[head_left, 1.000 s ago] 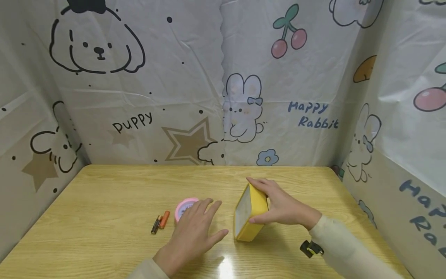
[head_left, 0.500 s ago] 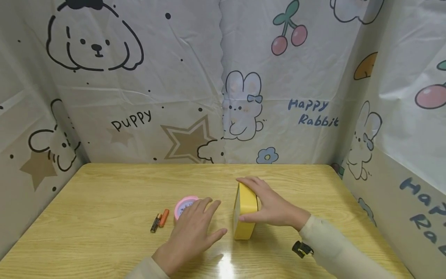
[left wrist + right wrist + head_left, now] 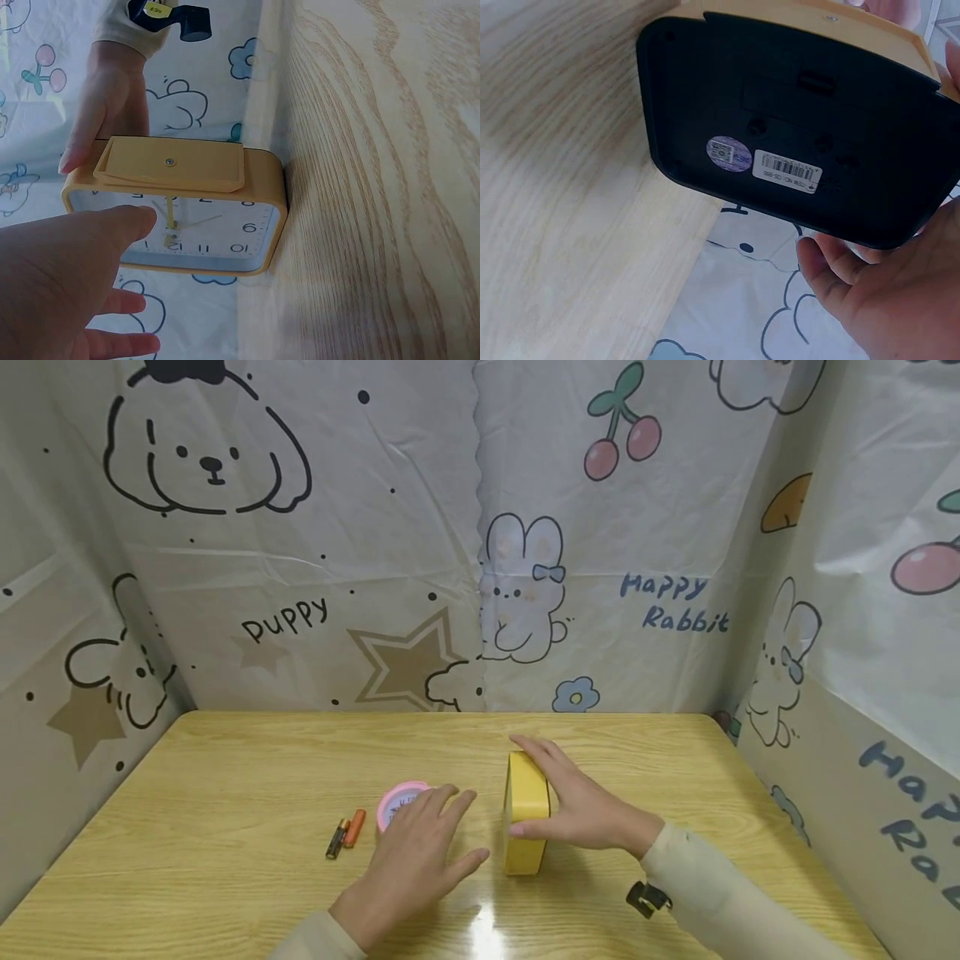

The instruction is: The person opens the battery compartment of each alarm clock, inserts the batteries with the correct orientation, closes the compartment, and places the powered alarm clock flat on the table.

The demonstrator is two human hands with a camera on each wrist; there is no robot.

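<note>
A yellow alarm clock (image 3: 528,797) stands on its narrow end on the wooden table. My right hand (image 3: 581,802) grips its upper end, thumb on the near side and fingers over the far edge. The white dial (image 3: 225,225) with its hands and numerals shows in the left wrist view, turned toward my left hand. In the right wrist view the black back (image 3: 697,105) bears a barcode label and a round purple sticker. My left hand (image 3: 412,852) is spread with nothing in it, its thumb pointing toward the clock and its fingers overlapping a pink-rimmed round dial (image 3: 385,817).
Left of the pink dial lie two batteries, one black (image 3: 336,842) and one orange (image 3: 355,828), side by side. Printed cloth walls (image 3: 405,568) enclose the table (image 3: 247,777) at the back and both sides. A small black device (image 3: 648,899) shows at the right wrist.
My right hand has shifted left with the yellow clock and turned it, so its dial is now nearly edge-on to the head camera. My left hand has stayed about where it was.
</note>
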